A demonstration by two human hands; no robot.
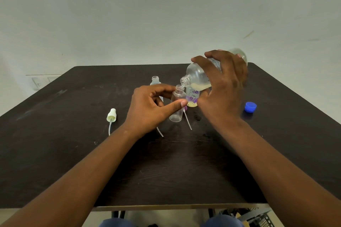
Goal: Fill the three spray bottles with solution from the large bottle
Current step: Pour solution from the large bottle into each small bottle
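three spray bottles, one large bottle

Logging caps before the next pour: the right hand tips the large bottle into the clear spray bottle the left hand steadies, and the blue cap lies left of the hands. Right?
Not quite. In the head view, the blue cap lies right of the hands.

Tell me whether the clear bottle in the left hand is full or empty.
Empty: the clear bottle shows no liquid, though the large bottle tips over its mouth.

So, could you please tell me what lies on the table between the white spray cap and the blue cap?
In the head view: the left hand holding the clear spray bottle, two dip tubes, and the right forearm.
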